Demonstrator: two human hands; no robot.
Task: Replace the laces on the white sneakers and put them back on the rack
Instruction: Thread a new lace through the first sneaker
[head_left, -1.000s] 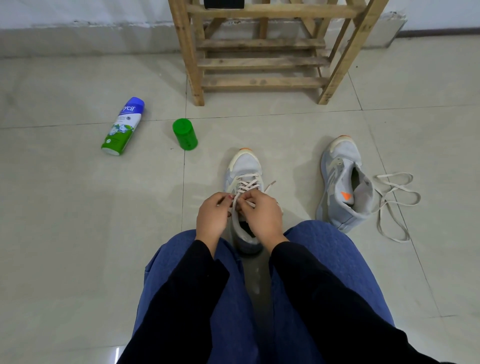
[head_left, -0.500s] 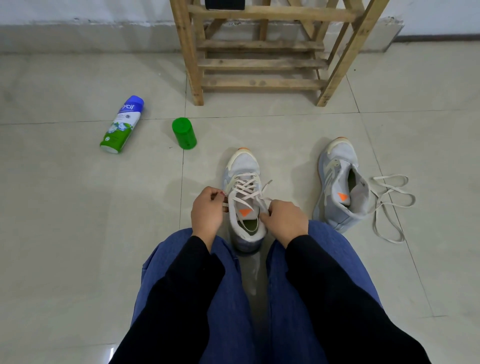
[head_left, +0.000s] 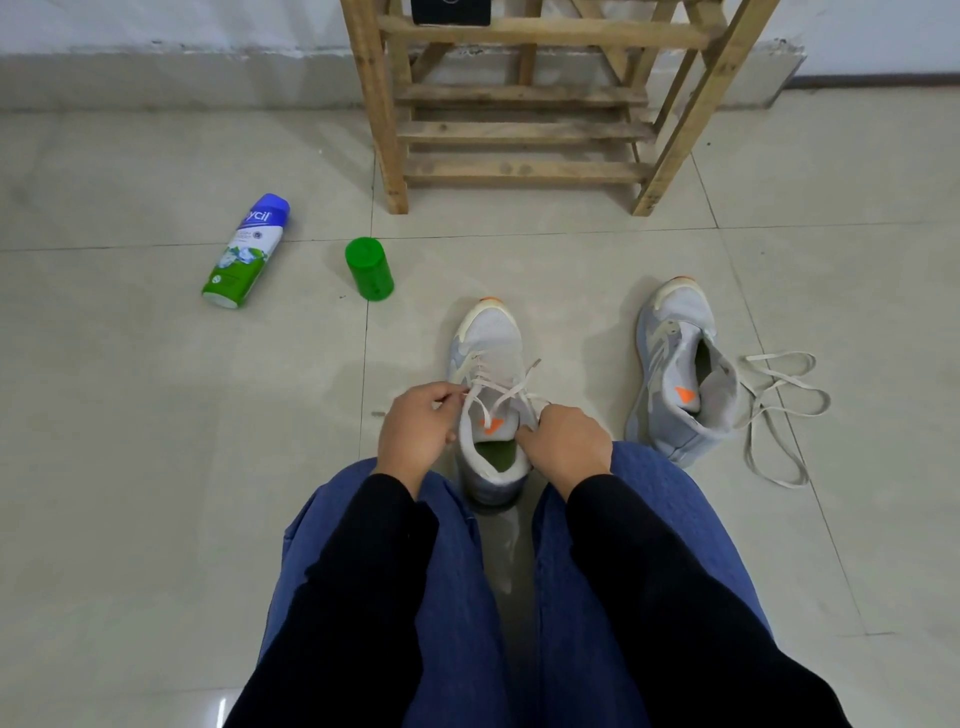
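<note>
**Snugging the lace on the first sneaker**

Between our knees, our left hand (head_left: 415, 436) and right hand (head_left: 566, 447) each pinch a lace (head_left: 501, 392) end in curled fingers (head_left: 441, 404), held wide, apparently to tighten the near sneaker (head_left: 491, 338); to the right the other sneaker (head_left: 680, 364) sits unlaced beside its loose lace (head_left: 779, 410); beyond stands the rack (head_left: 519, 130).

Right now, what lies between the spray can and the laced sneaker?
The green cap sits between the spray can and the laced sneaker; the head view shows it.

I see one white mesh sneaker (head_left: 491, 338) standing upright, its cream lace (head_left: 506, 397) crisscrossed. The second white sneaker (head_left: 675, 338) leans sideways, a loose flat lace (head_left: 779, 397) just beside it. The wooden slatted rack (head_left: 519, 169) stands beyond.
</note>
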